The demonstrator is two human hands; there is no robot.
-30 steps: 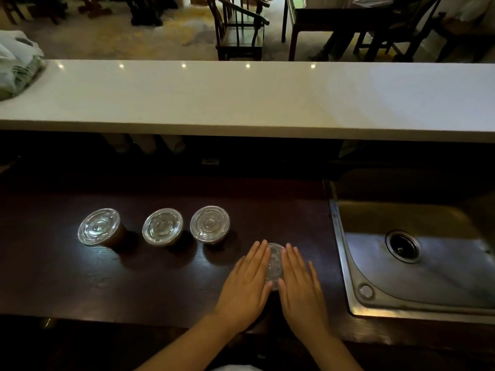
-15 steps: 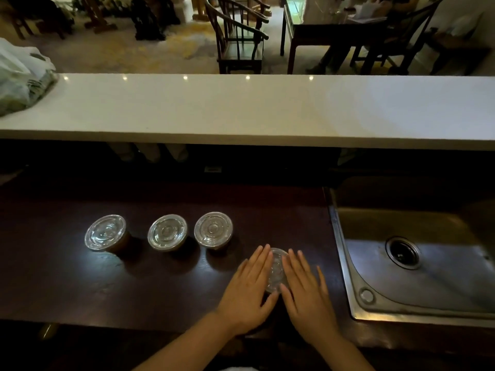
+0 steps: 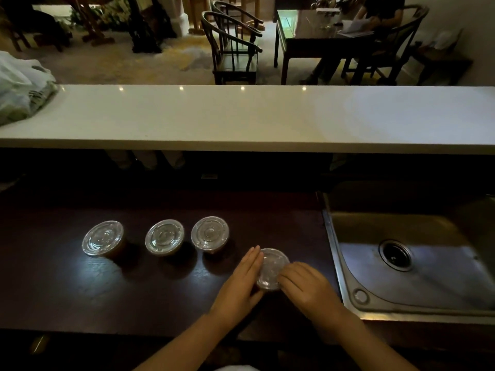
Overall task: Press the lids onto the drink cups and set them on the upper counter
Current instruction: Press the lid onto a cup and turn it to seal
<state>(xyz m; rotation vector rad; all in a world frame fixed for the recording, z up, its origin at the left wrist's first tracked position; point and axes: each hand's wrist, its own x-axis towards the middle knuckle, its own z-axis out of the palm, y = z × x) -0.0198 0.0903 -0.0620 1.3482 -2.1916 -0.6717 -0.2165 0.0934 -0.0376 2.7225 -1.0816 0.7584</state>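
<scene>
Both hands (image 3: 270, 287) on clear lid (image 3: 273, 265) — no writing legible.

A single wide-angle view from the person's head looks forward and down over the dark worktop (image 3: 80, 298), which lies close beneath the lens with both forearms entering from the bottom edge. The white upper counter (image 3: 241, 119) crosses the middle of the frame as a level band, the sink (image 3: 417, 263) sits low on the right, and the far room with chairs (image 3: 233, 49) fills the top, lines bowing toward the edges
</scene>
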